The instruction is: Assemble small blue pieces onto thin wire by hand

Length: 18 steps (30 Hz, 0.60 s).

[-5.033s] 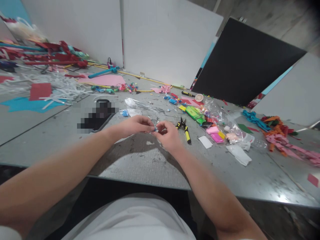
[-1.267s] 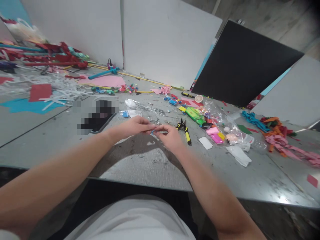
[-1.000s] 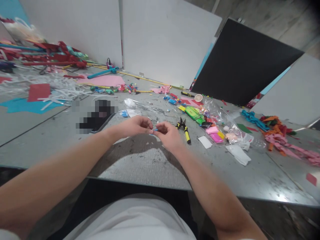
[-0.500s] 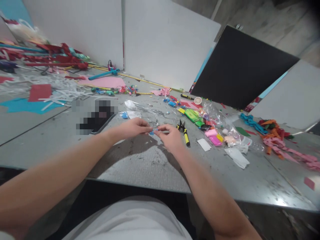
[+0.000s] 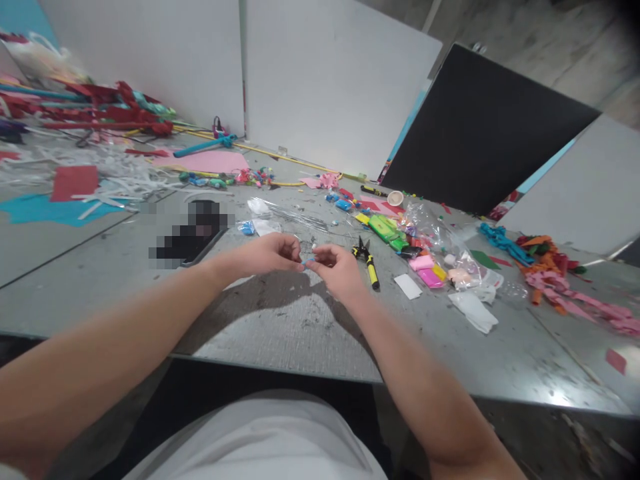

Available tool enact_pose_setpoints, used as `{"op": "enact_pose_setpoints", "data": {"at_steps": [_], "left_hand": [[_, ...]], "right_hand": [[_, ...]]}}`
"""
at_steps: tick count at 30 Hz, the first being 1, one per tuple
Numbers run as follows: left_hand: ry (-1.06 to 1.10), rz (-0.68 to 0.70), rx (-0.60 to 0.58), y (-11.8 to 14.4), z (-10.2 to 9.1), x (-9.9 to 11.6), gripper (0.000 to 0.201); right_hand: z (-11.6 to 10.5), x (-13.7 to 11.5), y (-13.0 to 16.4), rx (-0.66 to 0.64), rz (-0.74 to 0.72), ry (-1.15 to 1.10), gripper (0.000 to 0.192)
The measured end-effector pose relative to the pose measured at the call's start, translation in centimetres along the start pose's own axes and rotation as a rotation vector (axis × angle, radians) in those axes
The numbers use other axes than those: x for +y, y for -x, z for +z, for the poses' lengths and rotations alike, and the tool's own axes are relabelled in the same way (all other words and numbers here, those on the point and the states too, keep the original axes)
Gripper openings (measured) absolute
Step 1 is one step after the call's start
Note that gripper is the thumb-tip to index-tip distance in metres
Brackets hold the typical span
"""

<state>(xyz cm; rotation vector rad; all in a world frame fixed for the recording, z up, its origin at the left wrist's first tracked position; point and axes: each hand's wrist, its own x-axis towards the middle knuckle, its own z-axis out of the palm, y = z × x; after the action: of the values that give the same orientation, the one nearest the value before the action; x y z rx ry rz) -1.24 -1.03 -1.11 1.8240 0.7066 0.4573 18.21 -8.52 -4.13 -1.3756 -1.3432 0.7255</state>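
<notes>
fingertips of both hands meet over the middle of the table, a little in from its near edge; the left hand (image 5: 267, 254) and the right hand (image 5: 335, 267) are each pinched shut on a small blue piece (image 5: 308, 261) that spans the gap between them; its long axis runs left to right, from one pinch to the other, and neither hand is clearly nearer; what the piece is made of is too small to tell; yellow-handled pliers (image 5: 367, 259) lie just beside the right hand, toward the right edge; the grey table (image 5: 280, 327) is bare beneath the wrists.
</notes>
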Motion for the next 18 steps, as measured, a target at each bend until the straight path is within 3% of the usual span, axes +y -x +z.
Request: {"op": "enact_pose_setpoints", "data": {"at_steps": [4,6,12,18], "left_hand": [[-0.099,0.047,-0.157,-0.1,-0.1,-0.2,0.029],[-0.149,0.046,-0.144,-0.1,-0.2,-0.3,0.026],[-0.161,-0.023,0.043,-0.2,-0.3,-0.1,0.023],[0.041,0.034,-0.063,0.0,0.1,0.0,0.035]], "right_hand": [[-1.0,0.5,-0.6,0.151,-0.057,0.23,0.017],[-1.5,0.5,-0.9,0.183,-0.065,0.258,0.014],[-0.9,-0.3,-0.3,-0.001,-0.056,0.084,0.017],[0.1,-0.2,0.4,-0.055,-0.031,0.049,0.018]]}}
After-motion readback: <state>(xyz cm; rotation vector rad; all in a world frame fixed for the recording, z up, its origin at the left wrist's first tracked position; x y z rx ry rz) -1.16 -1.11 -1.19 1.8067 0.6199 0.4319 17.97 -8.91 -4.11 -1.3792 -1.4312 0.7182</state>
